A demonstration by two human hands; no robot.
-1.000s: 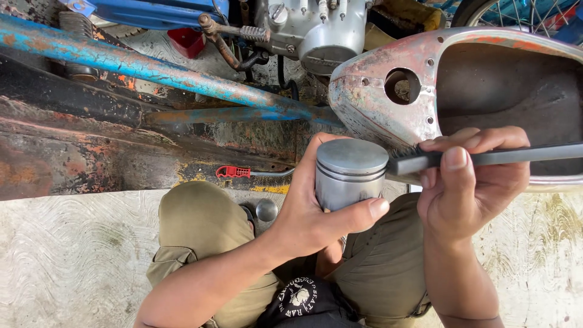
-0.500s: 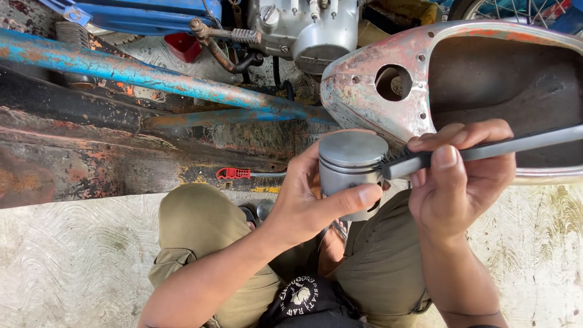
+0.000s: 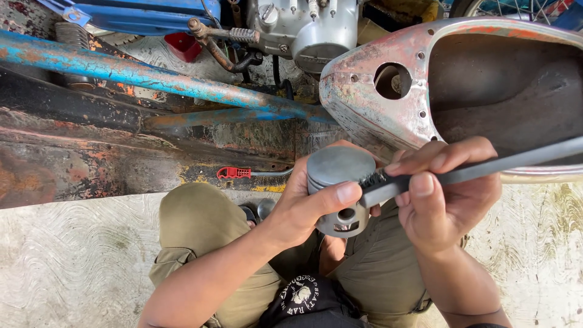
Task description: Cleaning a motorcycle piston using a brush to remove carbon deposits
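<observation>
Left hand (image 3: 303,206) gripping grey piston (image 3: 340,188), now tipped sideways showing its pin hole, right hand (image 3: 443,194) clasping dark brush (image 3: 425,177), bristles touching piston's side

The person's left hand (image 3: 310,203) comes in from the lower left on a bare arm. Its fingers curl round a grey metal piston (image 3: 339,182), with the thumb (image 3: 340,195) pressed across the front. The right hand (image 3: 446,194) comes up from the lower right, its wrist bent a little. It is closed tight on a dark brush with a long grey handle (image 3: 486,169), and its fingers (image 3: 425,182) fold over the top. The two hands are close together, almost touching, above the bent knees.
</observation>
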